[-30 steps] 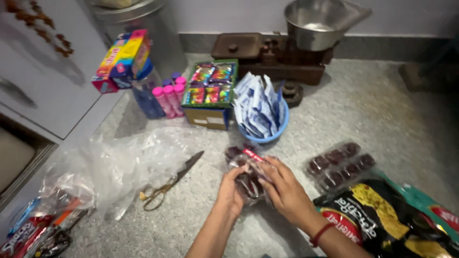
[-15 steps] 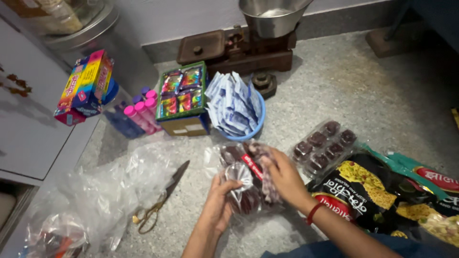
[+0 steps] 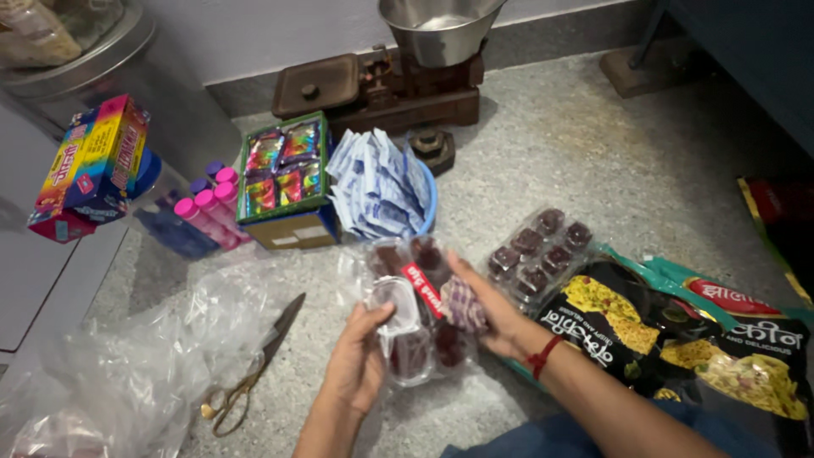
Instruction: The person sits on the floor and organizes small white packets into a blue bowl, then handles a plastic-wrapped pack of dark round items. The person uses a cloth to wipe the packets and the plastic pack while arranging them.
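You are holding a clear plastic tray of dark sweets (image 3: pixel 420 309) between both hands, just above the speckled stone floor (image 3: pixel 593 153), low in the middle of the view. Your left hand (image 3: pixel 360 360) is supporting the near left corner, thumb pressing on top and fingers curling underneath, so that grip is pinching the tray's edge. Your right hand (image 3: pixel 487 309) is cupping the right side, fingers closing around the rim and touching a checked wrapper there.

The tray is looking light and thin, likely flexing under pressure, and its glossy film is probably slippery; the sweets inside seem soft enough to dent. Holding it by the stiffer rim at opposite sides, as you are doing, seems safer than squeezing the cups.

A second tray of sweets (image 3: pixel 538 250) is lying just to the right, partly resting on large snack bags (image 3: pixel 678 331). Scissors (image 3: pixel 254 369) are lying to the left beside crumpled clear plastic bags (image 3: pixel 127 373). Farther back, a blue bowl of white sachets (image 3: pixel 377 187), a box of colourful packets (image 3: pixel 280 174) and a balance scale with a steel pan (image 3: pixel 424 51) are standing well apart from your hands.
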